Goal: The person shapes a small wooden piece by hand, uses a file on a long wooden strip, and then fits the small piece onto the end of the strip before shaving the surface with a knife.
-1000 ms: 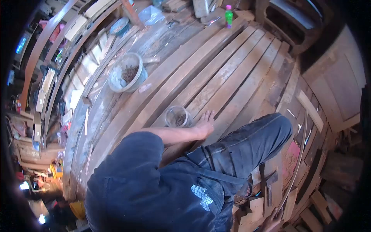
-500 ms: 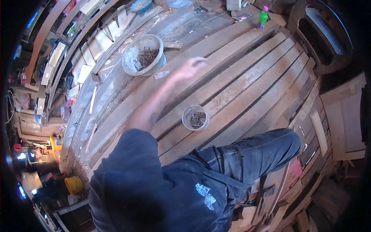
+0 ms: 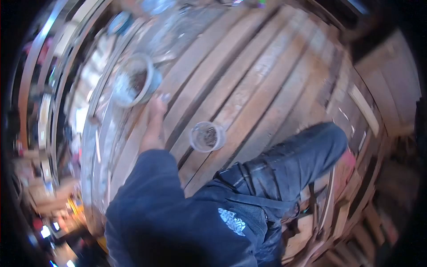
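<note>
My left hand (image 3: pixel 157 106) reaches out over the wooden boards, close beside a large pale bucket (image 3: pixel 153 81) with dark contents. A small whitish patch shows at its fingertips; blur hides whether this is a held piece or the fingers themselves. To the right of that hand, a small clear tub (image 3: pixel 207 136) holds what look like nails. At the lower right my right hand (image 3: pixel 314 250) is low beside wood pieces, partly in shadow and smeared, its fingers unreadable.
Long planks (image 3: pixel 267 71) lie side by side with dark gaps between them. My bent leg (image 3: pixel 289 164) crosses the right of the view. A loose wood strip (image 3: pixel 364 109) lies beyond the knee. Stacked timber and clutter fill the left side.
My left hand has come back from over the planks toward the large bucket's side. The camera view has turned and shifted, and the picture is more blurred.
</note>
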{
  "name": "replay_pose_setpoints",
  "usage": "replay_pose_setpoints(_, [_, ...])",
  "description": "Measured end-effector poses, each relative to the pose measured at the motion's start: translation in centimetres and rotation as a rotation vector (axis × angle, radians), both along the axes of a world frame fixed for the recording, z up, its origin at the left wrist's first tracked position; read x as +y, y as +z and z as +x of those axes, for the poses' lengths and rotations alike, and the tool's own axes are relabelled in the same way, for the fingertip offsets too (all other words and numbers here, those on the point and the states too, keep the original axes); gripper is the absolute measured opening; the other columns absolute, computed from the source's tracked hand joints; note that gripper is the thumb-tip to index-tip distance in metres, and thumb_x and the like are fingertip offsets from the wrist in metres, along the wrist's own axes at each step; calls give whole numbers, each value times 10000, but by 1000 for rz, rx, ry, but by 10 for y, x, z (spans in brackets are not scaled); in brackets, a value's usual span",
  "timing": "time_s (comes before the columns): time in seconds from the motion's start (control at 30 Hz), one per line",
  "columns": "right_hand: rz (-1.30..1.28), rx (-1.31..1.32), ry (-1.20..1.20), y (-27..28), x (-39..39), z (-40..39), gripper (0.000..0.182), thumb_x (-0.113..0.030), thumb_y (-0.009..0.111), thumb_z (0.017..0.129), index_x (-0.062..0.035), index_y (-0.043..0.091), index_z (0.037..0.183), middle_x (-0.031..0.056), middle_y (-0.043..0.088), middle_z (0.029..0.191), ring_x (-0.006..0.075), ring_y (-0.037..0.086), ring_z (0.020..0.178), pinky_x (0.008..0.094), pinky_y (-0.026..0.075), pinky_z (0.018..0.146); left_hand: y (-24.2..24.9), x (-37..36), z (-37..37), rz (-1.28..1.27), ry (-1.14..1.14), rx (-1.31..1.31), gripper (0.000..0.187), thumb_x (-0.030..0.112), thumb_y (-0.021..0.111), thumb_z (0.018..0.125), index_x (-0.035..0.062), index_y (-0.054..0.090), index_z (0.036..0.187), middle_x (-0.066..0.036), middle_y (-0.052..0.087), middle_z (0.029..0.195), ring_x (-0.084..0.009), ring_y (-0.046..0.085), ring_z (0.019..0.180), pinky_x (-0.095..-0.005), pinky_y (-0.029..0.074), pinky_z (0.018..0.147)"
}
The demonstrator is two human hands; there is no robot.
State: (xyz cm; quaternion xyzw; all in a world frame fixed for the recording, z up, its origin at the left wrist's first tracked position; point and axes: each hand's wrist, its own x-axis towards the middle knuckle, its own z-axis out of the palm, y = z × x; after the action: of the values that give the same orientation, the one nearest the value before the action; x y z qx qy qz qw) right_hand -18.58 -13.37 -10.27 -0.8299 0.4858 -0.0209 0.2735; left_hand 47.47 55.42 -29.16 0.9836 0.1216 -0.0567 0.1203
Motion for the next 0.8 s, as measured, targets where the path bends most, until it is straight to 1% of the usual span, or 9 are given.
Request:
replay_pose_setpoints(0.07, [-117, 2, 32, 40, 36, 48, 346, -167, 637, 1025, 80, 628, 1267, 219, 722, 1146, 308, 687, 1023, 404, 537, 926, 30, -7, -8, 54, -47, 64, 544, 544, 577, 979, 113, 710, 1284, -202, 661, 1327, -399, 607, 1257, -476, 479, 1068])
replay_pose_setpoints(0.2, [-216, -104, -33, 19, 23, 3, 391, -254, 769, 919, 13, 691, 1195, 224, 725, 970, 346, 713, 868, 399, 541, 782, 32, -21, 28, -17, -30, 78, 552, 495, 607, 997, -17, 714, 1175, -275, 704, 1219, -373, 671, 1174, -442, 509, 988])
replay_pose_setpoints(0.27, [-208, 82, -129, 45, 27, 3, 381, -262, 775, 909, -29, 701, 1202, 192, 727, 981, 373, 708, 853, 418, 545, 747, -10, 6, 95, -258, -274, -310, 501, 426, 655, 1001, -51, 703, 1148, -228, 732, 1110, -322, 674, 1040, -437, 515, 936])
replay_pose_setpoints(0.3, [-259, 59, -124, 52, 29, -4, 379, -264, 778, 903, -35, 702, 1195, 184, 727, 992, 370, 710, 853, 422, 545, 744, 7, -17, 120, -258, -404, -423, 488, 394, 676, 999, -65, 696, 1166, -224, 732, 1040, -308, 673, 941, -439, 526, 888])
replay_pose_setpoints(0.47, [-313, 69, -202, 73, 39, -16, 337, -259, 785, 879, -66, 704, 1143, 149, 712, 994, 355, 702, 849, 434, 537, 720, 226, -308, 96, -633, -780, -434, 445, 311, 670, 1031, -28, 623, 1315, -162, 689, 1207, -242, 655, 1092, -367, 497, 986])
replay_pose_setpoints(0.57, [-438, 127, -155, 70, 58, -32, 305, -257, 773, 888, -84, 699, 1129, 132, 680, 956, 353, 681, 872, 444, 516, 748, 305, -459, 5, -767, -1094, -226, 337, 261, 667, 1032, -3, 657, 1240, -102, 691, 1142, -180, 649, 1045, -337, 501, 944])
replay_pose_setpoints(0.67, [-478, 210, -183, 63, 79, -50, 274, -243, 756, 883, -124, 708, 1125, 88, 639, 964, 316, 612, 986, 455, 455, 897, 305, -570, -107, -848, -1573, 120, 176, 198, 688, 1010, 23, 670, 1008, -38, 655, 948, -142, 601, 890, -308, 491, 840])
replay_pose_setpoints(0.7, [-480, 244, -196, 67, 86, -54, 278, -243, 756, 877, -130, 709, 1127, 78, 634, 973, 307, 598, 1010, 456, 442, 926, 295, -598, -149, -867, -1715, 334, 153, 166, 697, 987, 16, 667, 1002, -73, 668, 975, -191, 633, 923, -332, 502, 839])
replay_pose_setpoints(0.8, [-523, 273, -236, 77, 113, -75, 289, -245, 756, 865, -140, 714, 1130, 62, 613, 976, 292, 552, 1031, 452, 419, 962, 272, -659, -244, -788, -2300, 71, 166, 186, 695, 963, 24, 672, 993, -134, 677, 1038, -329, 641, 1024, -419, 479, 926])
